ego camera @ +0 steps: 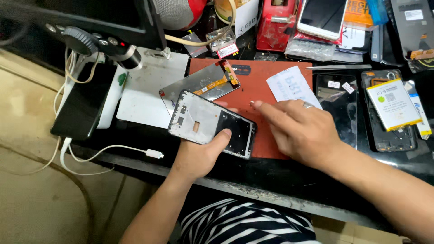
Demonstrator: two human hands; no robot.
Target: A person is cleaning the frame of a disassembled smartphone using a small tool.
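My left hand (199, 156) grips an opened phone frame (211, 123), grey inside with a black lower part, thumb pressed on its bottom end. It is held just above the red work mat (257, 86). My right hand (298, 129) rests palm down on the mat, forefinger stretched toward a tiny screw-like speck (252, 103) at its tip. A ring sits on one finger. A detached screen panel (203, 83) with an orange flex cable lies behind the frame.
A white paper slip (289, 86) lies on the mat. To the right lie a phone body with a yellow-white battery (392, 103), a dark glass panel (337, 97) and tweezers (339, 67). A metal plate (147, 88), white cables and a black phone (83, 106) lie left.
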